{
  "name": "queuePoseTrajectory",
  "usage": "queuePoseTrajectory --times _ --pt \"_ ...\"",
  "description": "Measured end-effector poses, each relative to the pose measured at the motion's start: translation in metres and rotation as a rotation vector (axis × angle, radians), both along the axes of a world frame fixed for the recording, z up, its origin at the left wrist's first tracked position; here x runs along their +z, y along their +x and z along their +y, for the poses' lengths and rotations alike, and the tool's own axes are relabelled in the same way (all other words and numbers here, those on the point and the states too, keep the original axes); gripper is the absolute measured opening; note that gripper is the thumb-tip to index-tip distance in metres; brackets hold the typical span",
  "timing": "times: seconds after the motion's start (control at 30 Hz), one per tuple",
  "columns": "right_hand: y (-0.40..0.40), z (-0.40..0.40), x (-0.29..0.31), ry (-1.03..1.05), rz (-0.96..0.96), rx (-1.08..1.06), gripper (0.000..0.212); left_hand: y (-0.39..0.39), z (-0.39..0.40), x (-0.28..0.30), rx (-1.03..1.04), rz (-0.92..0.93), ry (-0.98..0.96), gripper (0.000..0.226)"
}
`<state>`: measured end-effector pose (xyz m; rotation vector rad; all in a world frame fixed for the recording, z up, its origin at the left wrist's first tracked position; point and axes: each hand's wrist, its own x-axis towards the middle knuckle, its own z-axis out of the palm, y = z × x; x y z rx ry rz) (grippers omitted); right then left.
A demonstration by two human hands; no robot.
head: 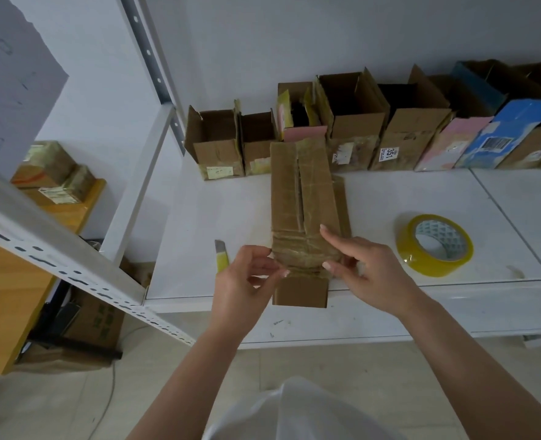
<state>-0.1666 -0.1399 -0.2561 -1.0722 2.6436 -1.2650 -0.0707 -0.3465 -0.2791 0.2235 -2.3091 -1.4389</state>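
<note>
Head view shows 2 hands at the near end of a flattened cardboard box lying mid-frame on the white table, left hand pinching its left edge, right hand gripping its right edge.

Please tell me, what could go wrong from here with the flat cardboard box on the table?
1. The flattened box overhangs the table at its near edge, so it could slide off if the left hand and right hand let go.
2. The knife lies close beside the left hand with its blade apparently out, so a careless reach might cause a cut.
</note>
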Motion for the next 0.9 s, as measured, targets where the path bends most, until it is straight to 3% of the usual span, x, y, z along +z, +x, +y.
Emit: queuePoseTrajectory --times 0.2,0.3,0.37,0.5,0.7,0.9 --pt "-0.019 0.017 0.022 0.224 -0.139 0.179 0.082 -0.004 -0.034 0.012 -0.163 0.015 -0.310 0.040" --pt "-0.020 0.010 0.025 0.165 -0.070 0.130 0.075 -0.017 -0.040 0.022 -0.233 0.053 -0.417 0.052" --pt "-0.020 0.008 0.024 0.115 -0.058 0.116 0.071 -0.027 -0.041 0.027 -0.305 0.055 -0.439 0.046" --pt "-0.020 0.006 0.015 0.068 -0.073 0.089 0.063 -0.040 -0.045 0.026 -0.366 0.029 -0.358 0.034" --pt "-0.018 0.004 0.002 0.002 -0.057 0.086 0.055 -0.040 -0.028 0.007 -0.302 -0.001 0.088 0.032" --pt "-0.021 0.001 -0.004 -0.028 -0.063 0.095 0.049 -0.041 -0.022 0.005 -0.267 0.025 0.188 0.019"
